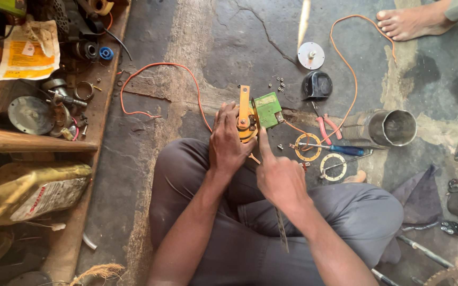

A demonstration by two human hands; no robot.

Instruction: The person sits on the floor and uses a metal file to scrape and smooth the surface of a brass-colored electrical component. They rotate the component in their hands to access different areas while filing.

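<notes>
Here, listed from left to right across the head view:

- Yellow oil bottle [27,191]: lies on its side at the far left, below a wooden shelf [33,144].
- Round metal disc [29,115]: sits on the shelf among small metal parts, with a yellow-and-white paper packet [26,52] above it.
- Orange wire [157,66]: loops over the concrete floor [223,47] and runs down toward the held assembly.
- Left hand [228,142]: fingers closed around the left side of the yellow mechanical assembly [246,117], held above the person's crossed legs in grey trousers [250,233].
- Green circuit board [267,110]: fixed to the right side of the assembly, tilted, its upper edge facing away from the person.
- Right hand [279,177]: mostly curled, index finger stretched out with its tip touching the lower edge of the green board; it clamps on nothing. The two hands sit close together but not touching.
- Small screws [280,82]: scattered on the floor just above the board.
- White round disc [311,55] and black dome-shaped cap [317,85]: one above the other, right of the screws.
- Red-handled pliers [327,127], blue-handled screwdriver [340,149] and two flat ring gaskets [333,167]: grouped on the floor right of the hands.
- Metal cylinder housing [390,128]: lies on its side, its open end facing right.
- Another person's bare foot [409,22]: top right corner.
</notes>
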